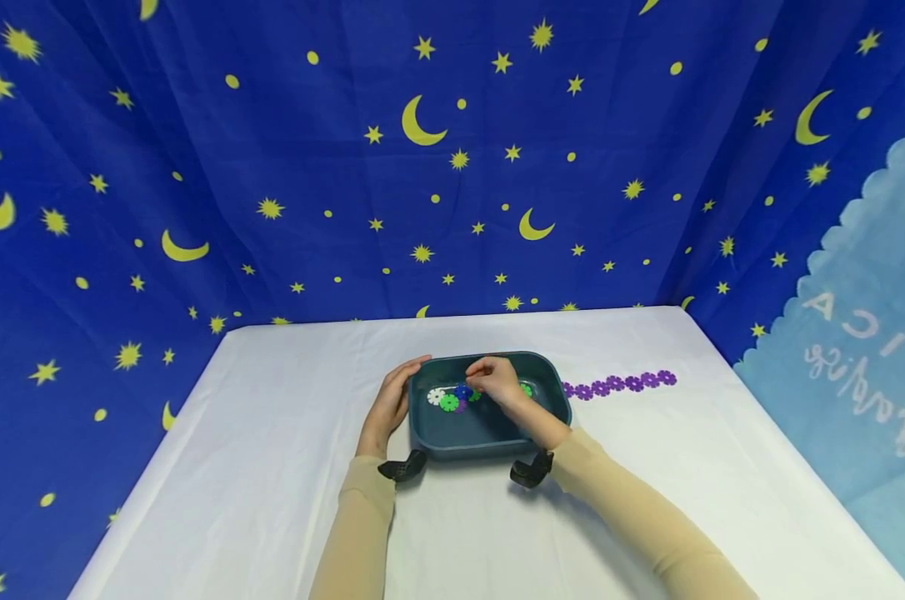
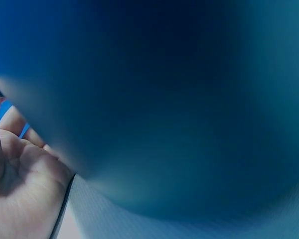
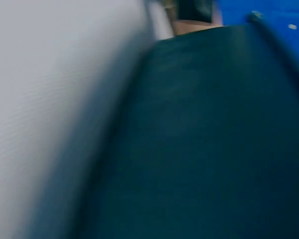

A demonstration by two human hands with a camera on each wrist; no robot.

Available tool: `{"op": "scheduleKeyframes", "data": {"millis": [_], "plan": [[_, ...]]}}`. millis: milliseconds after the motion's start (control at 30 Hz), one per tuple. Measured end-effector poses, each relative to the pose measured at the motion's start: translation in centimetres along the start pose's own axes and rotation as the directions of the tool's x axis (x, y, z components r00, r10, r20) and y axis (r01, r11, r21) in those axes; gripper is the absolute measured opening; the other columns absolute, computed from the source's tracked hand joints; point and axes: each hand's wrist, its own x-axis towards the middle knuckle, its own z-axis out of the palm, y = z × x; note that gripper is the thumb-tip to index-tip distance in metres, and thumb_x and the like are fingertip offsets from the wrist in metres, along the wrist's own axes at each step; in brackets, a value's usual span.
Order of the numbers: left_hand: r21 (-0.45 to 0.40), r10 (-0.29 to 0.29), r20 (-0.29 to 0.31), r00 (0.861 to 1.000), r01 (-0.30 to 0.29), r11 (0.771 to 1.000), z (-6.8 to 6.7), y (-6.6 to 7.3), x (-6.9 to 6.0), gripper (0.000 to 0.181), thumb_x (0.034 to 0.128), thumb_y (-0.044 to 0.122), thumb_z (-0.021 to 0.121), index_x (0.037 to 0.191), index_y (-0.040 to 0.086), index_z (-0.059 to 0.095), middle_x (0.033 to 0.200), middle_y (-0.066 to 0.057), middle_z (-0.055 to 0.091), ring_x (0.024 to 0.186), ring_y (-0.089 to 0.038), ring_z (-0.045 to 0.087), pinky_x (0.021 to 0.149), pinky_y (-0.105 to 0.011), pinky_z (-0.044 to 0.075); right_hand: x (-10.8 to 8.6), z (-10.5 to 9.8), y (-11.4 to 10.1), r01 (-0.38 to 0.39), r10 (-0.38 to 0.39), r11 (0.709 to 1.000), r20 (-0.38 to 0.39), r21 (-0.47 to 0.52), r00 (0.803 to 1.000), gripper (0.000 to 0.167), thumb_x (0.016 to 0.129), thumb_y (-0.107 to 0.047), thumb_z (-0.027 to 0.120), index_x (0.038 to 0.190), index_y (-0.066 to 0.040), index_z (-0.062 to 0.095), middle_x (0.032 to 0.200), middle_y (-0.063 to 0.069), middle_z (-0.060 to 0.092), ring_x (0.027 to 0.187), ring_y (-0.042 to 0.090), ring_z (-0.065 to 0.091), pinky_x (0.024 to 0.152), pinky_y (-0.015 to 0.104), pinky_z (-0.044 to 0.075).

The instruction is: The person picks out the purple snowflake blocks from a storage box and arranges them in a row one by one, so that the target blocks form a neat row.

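A dark teal tray sits on the white table, holding several small flower-shaped plastic discs: a white disc, green disc, blue disc and others partly covered. Against the tray's left outer wall rests my left hand, fingers extended along it; in the left wrist view the palm shows beside the blurred tray wall. My right hand is over the tray, fingers bent downward near the blue disc. Whether it pinches a disc cannot be made out. The right wrist view shows mostly the tray wall.
Right of the tray, a chain of purple flower discs lies in a row on the white tablecloth. A blue curtain with yellow stars and moons stands behind. Black wrist mounts sit near the tray's front corners.
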Motion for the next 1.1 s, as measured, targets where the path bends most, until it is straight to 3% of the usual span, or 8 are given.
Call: {"op": "scheduleKeyframes", "data": {"millis": [233, 400, 633, 700, 800, 900, 933, 1100], "plan": [[0.017, -0.005, 0.007, 1.0, 0.005, 1.0, -0.2, 0.2, 0.0, 0.032, 0.1, 0.017, 0.046, 0.127, 0.004, 0.058, 0.107, 0.005, 0.069, 0.087, 0.0, 0.067, 0.08, -0.014, 0.055, 0.2, 0.7, 1.4, 0.053, -0.035, 0.981, 0.101, -0.187, 0.994, 0.014, 0.076, 0.011, 0.065, 0.089, 0.014, 0.065, 0.071, 0.015, 0.068, 0.055, 0.005, 0.054, 0.053, 0.02, 0.049], [0.028, -0.012, 0.016, 1.0, 0.012, 1.0, -0.1, 0.3, -0.1, 0.039, 0.1002, 0.019, 0.047, 0.134, 0.0, 0.051, 0.114, 0.004, 0.065, 0.099, -0.001, 0.065, 0.088, -0.017, 0.054, 0.2, 0.9, 1.7, 0.074, -0.034, 0.948, 0.132, -0.311, 0.991, 0.02, 0.071, 0.014, 0.067, 0.09, 0.011, 0.068, 0.079, 0.021, 0.07, 0.062, 0.009, 0.062, 0.056, 0.021, 0.054], [0.025, -0.012, 0.022, 1.0, 0.012, 1.0, 0.0, 0.2, -0.1, 0.04, 0.1007, 0.017, 0.045, 0.135, -0.003, 0.049, 0.115, 0.004, 0.064, 0.104, -0.002, 0.064, 0.09, -0.016, 0.053, 0.0, 0.9, 1.6, 0.148, -0.093, 0.911, 0.158, -0.386, 0.983, 0.031, 0.07, 0.011, 0.072, 0.1, 0.007, 0.07, 0.091, 0.019, 0.073, 0.079, 0.026, 0.069, 0.06, 0.023, 0.055], [0.024, -0.01, 0.034, 0.999, 0.01, 1.0, 0.0, 0.3, -0.1, 0.038, 0.1011, 0.018, 0.044, 0.133, -0.001, 0.051, 0.113, 0.004, 0.066, 0.092, 0.0, 0.067, 0.087, -0.016, 0.054, 0.1, 0.9, 1.7, 0.196, -0.126, 0.889, 0.19, -0.414, 0.974, 0.035, 0.069, 0.011, 0.073, 0.104, 0.006, 0.069, 0.094, 0.019, 0.073, 0.081, 0.026, 0.069, 0.059, 0.021, 0.054], [0.018, -0.016, 0.048, 0.999, 0.015, 1.0, 0.0, 0.5, -0.1, 0.037, 0.1016, 0.018, 0.043, 0.133, 0.0, 0.051, 0.113, 0.005, 0.066, 0.09, 0.001, 0.067, 0.086, -0.015, 0.054, 0.3, 0.9, 1.9, 0.243, -0.152, 0.863, 0.231, -0.442, 0.961, 0.041, 0.067, 0.011, 0.075, 0.107, 0.006, 0.068, 0.095, 0.018, 0.073, 0.077, 0.024, 0.068, 0.057, 0.021, 0.054], [0.008, -0.029, 0.033, 0.999, 0.028, 1.0, 0.0, 0.5, -0.1, 0.036, 0.1018, 0.016, 0.042, 0.133, 0.0, 0.052, 0.111, 0.004, 0.067, 0.09, 0.0, 0.067, 0.084, -0.014, 0.054, 0.6, 1.0, 2.2, 0.243, -0.141, 0.868, 0.255, -0.434, 0.957, 0.042, 0.065, 0.011, 0.078, 0.106, 0.004, 0.069, 0.091, 0.014, 0.073, 0.071, 0.02, 0.065, 0.058, 0.025, 0.056], [-0.004, -0.031, 0.027, 0.999, 0.031, 1.0, 0.1, 0.5, -0.1, 0.036, 0.1017, 0.015, 0.042, 0.133, -0.001, 0.051, 0.111, 0.004, 0.067, 0.098, -0.001, 0.066, 0.086, -0.015, 0.054, 1.4, 0.9, 3.5, 0.284, -0.181, 0.867, 0.273, -0.41, 0.945, 0.041, 0.066, 0.005, 0.08, 0.105, -0.001, 0.07, 0.087, 0.008, 0.073, 0.068, 0.015, 0.063, 0.055, 0.023, 0.054], [-0.027, -0.028, -0.003, 1.0, 0.028, 0.999, 0.2, 0.2, 0.0, 0.032, 0.1007, 0.013, 0.043, 0.127, 0.001, 0.057, 0.111, 0.004, 0.067, 0.101, -0.003, 0.065, 0.086, -0.015, 0.054, 1.6, 0.7, 3.8, 0.287, -0.18, 0.865, 0.28, -0.412, 0.943, 0.04, 0.062, -0.002, 0.085, 0.099, -0.005, 0.072, 0.08, 0.005, 0.069, 0.067, 0.014, 0.061, 0.056, 0.025, 0.052]]}}
